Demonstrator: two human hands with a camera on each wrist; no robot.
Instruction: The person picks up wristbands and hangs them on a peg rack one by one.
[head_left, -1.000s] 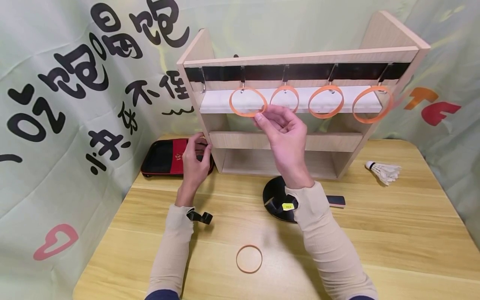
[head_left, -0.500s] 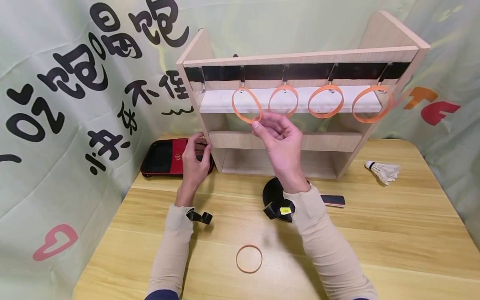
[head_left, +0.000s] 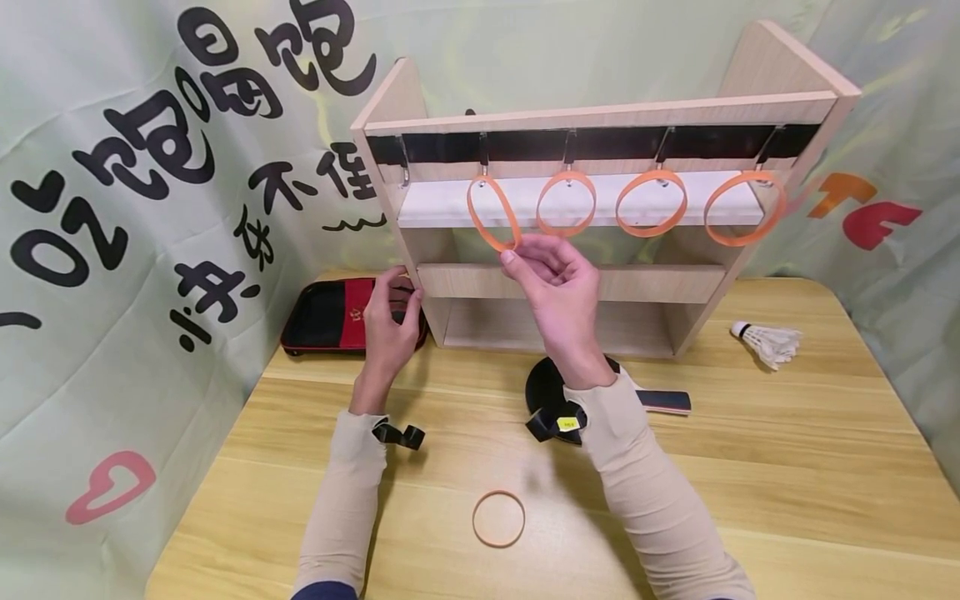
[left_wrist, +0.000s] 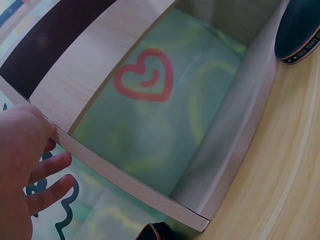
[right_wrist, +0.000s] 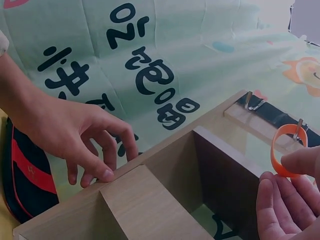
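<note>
RH (head_left: 561,292) pinching ring (right_wrist: 274,154), LH (head_left: 392,321) touching shelf (head_left: 660,284)

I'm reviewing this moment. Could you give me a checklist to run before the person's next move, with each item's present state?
1. Pinched ring on the second hook from the left: ok, it appears looped there.
2. Right hand off that ring: not ok, thumb and fingers are at its lower edge.
3. Other three rings hanging: ok, one per hook to the right.
4. Leftmost hook free: ok, it is bare.
5. Table ring in plain view: ok, it lies flat on the table.
6. Shelf steadied: cannot tell; the left hand touches its left side, firmness unclear.
</note>
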